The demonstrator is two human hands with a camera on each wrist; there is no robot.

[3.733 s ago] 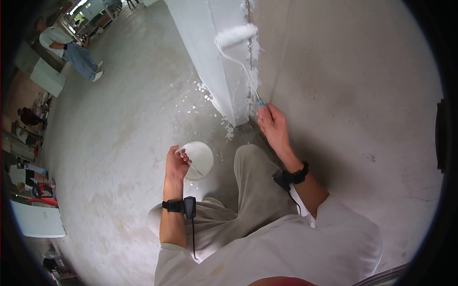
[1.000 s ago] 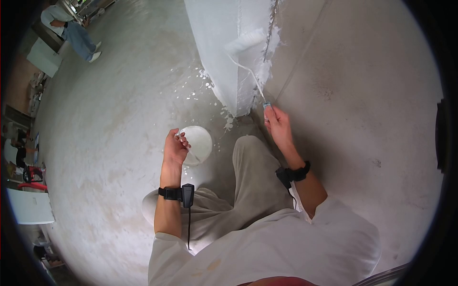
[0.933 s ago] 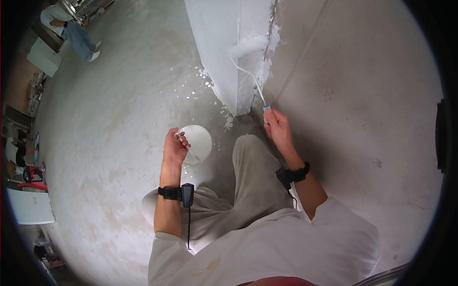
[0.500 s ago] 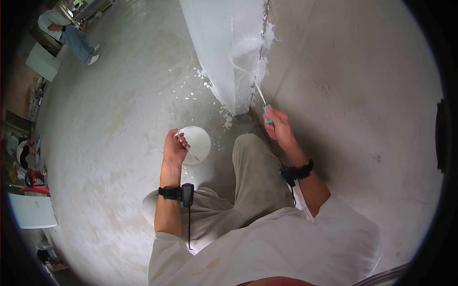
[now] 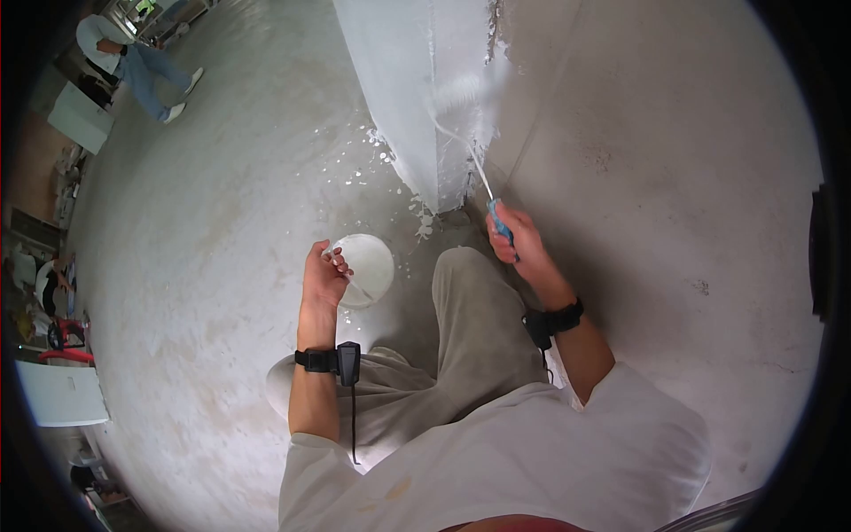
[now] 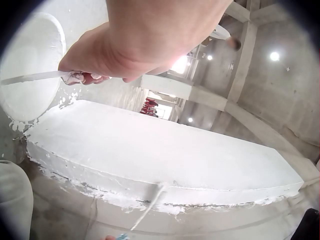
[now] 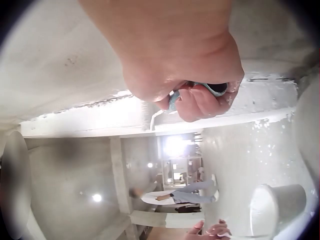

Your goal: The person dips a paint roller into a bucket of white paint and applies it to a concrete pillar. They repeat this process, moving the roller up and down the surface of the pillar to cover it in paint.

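My right hand (image 5: 519, 239) grips the blue handle (image 5: 500, 223) of a paint roller, fingers curled round it (image 7: 200, 97). Its thin wire runs up to the white roller head (image 5: 463, 89), which lies against the corner where a white-painted pillar (image 5: 399, 89) meets the bare grey wall (image 5: 674, 160). My left hand (image 5: 324, 277) holds the thin handle (image 6: 30, 77) of a white paint bucket (image 5: 365, 269) that hangs beside my bent knee (image 5: 465, 293).
White paint drips (image 5: 363, 168) speckle the concrete floor at the pillar's foot. A person in jeans (image 5: 133, 53) stands far off at the upper left. White boxes (image 5: 62, 395) and red gear (image 5: 66, 341) line the left edge.
The roller head has moved up and down the pillar's corner edge with my right hand. My left hand and the bucket stayed put. The far person shifted slightly.
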